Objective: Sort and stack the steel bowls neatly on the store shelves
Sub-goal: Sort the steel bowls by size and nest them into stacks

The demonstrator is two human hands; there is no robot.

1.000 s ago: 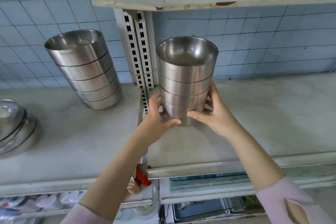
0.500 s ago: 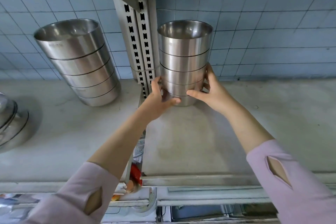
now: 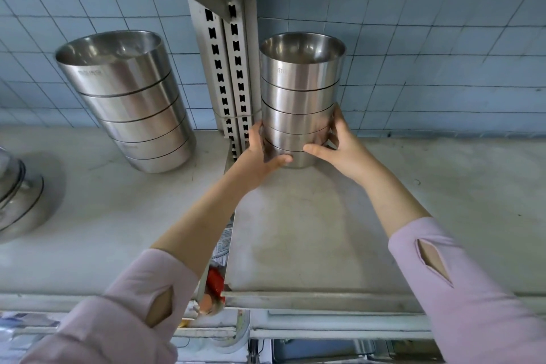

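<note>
Head view: we hold the bowl stack (image 3: 300,97) near the shelf's (image 3: 295,230) back edge.
Our left hand (image 3: 260,156) and right hand (image 3: 339,148) curl round its base, fingertips hidden behind; another stack (image 3: 17,195) is cut off at the left edge.

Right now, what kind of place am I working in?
Likely a shop's kitchenware section: a metal shelf on a slotted upright, a blue tiled wall, and matching steel bowls in a held stack and a second stack.

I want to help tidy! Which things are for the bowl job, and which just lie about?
For the job: held bowl stack, left hand, right hand, second bowl stack, far-left bowls, shelf.
Just there: slotted post, red object, tiled wall.
</note>
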